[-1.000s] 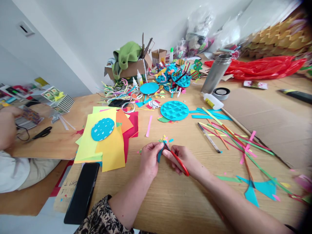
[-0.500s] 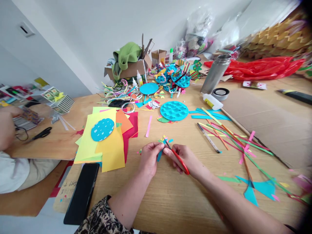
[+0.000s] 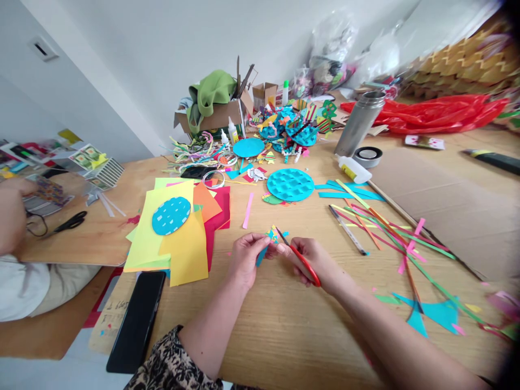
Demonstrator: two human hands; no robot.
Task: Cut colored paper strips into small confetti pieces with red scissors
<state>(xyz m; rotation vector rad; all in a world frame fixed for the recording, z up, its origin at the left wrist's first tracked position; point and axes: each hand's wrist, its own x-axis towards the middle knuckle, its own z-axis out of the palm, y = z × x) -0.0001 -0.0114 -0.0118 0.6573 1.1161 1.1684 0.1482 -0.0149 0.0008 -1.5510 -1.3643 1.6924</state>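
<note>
Between thumb and fingers, my left hand pinches a narrow blue paper strip. My right hand is closed around red-handled scissors, whose blades point up and left, just right of the strip and apart from it. Under the blade tips lies a small heap of yellow, blue and pink paper scraps. Farther back on the table rest a blue oval with a raised pattern and a pink strip. A blue oval with pale patches lies on yellow sheets to the left.
A black phone lies at the near left. Coloured strips, a pen and a glue bottle are on the right, near a steel flask. Another person's arm shows at far left, by black scissors.
My hands have drawn apart slightly, the left one shifting left with the blue strip. The scissors have moved right, away from the strip, and more of the scrap heap shows.
</note>
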